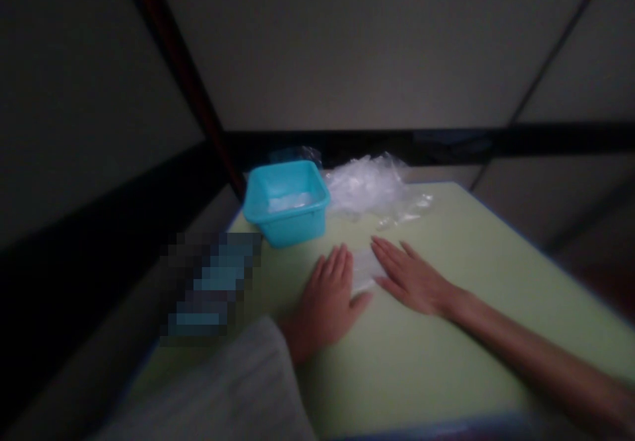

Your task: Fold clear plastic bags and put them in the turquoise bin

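Note:
A small white, partly see-through flat piece (364, 269), perhaps a plastic bag or sheet, lies on the pale green table (407, 368). My left hand (330, 299) rests palm down over its left edge, fingers stretched out and thumb apart. On the opposite side, my right hand (407, 276) lies flat with its fingertips on the right edge. Both hands are open and hold nothing in a grip. The parts of the piece under my fingers are hidden.
A turquoise plastic basin (295, 226) stands beyond my left hand, with whitish flat pieces (290, 201) inside. Right of it sits a heap of clear plastic (370, 186). A blurred-out, screen-like object (213, 289) is at the table's left edge. Pale panels rise behind.

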Motion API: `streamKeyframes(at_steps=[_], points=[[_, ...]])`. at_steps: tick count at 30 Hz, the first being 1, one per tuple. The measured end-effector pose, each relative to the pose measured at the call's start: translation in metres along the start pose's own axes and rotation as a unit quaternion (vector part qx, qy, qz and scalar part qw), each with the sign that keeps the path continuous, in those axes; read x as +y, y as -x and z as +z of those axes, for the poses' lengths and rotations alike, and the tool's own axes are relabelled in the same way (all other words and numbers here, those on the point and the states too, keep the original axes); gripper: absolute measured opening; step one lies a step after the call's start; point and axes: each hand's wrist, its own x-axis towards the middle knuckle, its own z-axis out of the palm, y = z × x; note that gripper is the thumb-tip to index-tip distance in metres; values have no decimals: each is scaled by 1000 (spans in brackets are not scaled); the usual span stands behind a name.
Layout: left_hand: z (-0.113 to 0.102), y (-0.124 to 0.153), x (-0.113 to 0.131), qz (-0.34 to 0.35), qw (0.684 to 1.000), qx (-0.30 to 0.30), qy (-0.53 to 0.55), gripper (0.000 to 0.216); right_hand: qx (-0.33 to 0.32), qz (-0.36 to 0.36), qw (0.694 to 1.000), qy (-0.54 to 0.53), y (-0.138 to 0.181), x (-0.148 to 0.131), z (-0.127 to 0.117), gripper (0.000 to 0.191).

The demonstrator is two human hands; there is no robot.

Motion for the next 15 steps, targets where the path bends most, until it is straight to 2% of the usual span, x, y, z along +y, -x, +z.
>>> streamKeyframes(at_steps=[6,11,15], points=[[-1,1,-9,-1,998,-24,54,65,28,0,997,-77,-1,9,-4,57],[-3,6,-15,5,995,-20,102,63,93,9,978,-189,-5,22,-5,43],[-9,9,-22,11,994,-9,109,62,110,13,964,-241,-4,26,-7,33]])
